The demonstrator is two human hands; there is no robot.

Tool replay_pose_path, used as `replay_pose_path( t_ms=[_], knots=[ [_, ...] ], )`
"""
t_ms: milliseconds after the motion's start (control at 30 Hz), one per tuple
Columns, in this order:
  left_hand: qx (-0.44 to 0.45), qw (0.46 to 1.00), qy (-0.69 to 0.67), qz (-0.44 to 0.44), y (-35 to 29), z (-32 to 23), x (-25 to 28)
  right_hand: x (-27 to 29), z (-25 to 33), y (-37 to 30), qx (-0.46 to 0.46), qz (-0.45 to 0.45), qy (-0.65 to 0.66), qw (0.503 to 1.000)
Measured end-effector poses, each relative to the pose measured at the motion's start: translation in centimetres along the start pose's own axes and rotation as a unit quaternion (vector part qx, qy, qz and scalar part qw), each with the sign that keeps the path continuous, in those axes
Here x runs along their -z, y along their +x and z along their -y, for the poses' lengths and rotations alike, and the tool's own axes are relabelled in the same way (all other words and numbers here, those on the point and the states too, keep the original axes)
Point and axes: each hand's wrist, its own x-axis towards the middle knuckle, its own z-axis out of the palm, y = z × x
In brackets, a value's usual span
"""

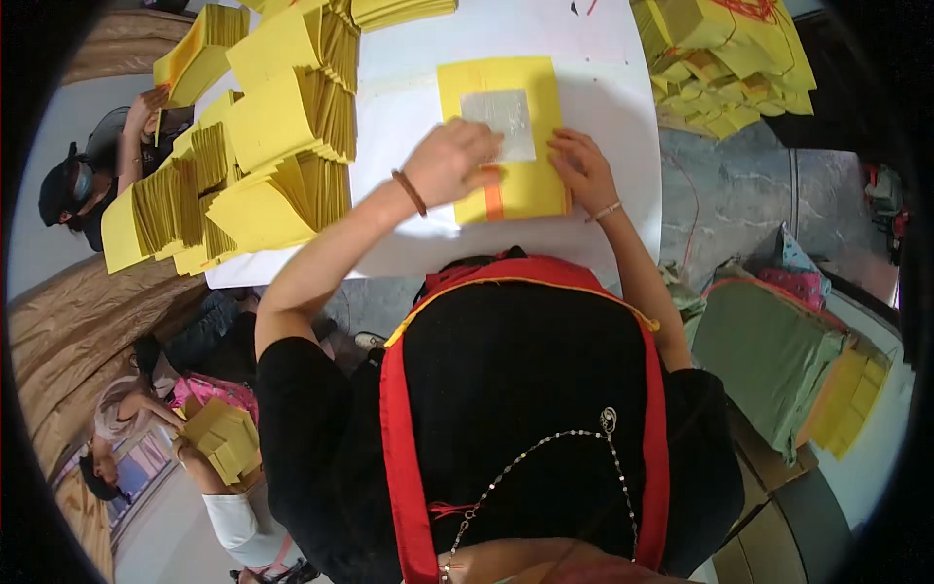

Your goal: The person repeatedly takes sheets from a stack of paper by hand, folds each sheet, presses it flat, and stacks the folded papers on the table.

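Observation:
On the white table in front of me lies a flat stack of yellow paper [530, 190] with an orange stripe near its lower edge. A silvery square patch [520, 122] covers part of its top sheet. My left hand [452, 161] is over the left side of that patch, slightly blurred, with its fingers curled together; whatever they may hold is hidden. At the stack's right edge rests my right hand [584, 173], its fingers stretched out and touching the paper's side.
Several bundles of folded yellow paper [272, 122] are piled along the table's left side. More yellow paper [725, 58] is heaped beyond the right edge. A green wrapped bundle [769, 355] sits at lower right. Co-workers [73, 195] handle yellow paper at the left.

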Motion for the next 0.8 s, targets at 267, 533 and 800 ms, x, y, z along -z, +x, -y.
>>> replay_pose_path(
  t_ms=[267,533,800],
  knots=[
    [0.064,0.996,0.043,0.052,-3.5,-3.4,-2.5,-0.4,-0.5,-0.6,-0.094,0.006,0.12,0.988],
    [0.276,0.881,-0.376,0.079,-3.8,-1.1,-2.3,-0.1,-1.6,-1.0,-0.108,0.039,0.276,0.954],
    [0.361,0.826,-0.425,0.081,-3.9,0.1,-2.5,0.2,-2.2,-1.6,-0.047,0.098,0.245,0.964]
  ],
)
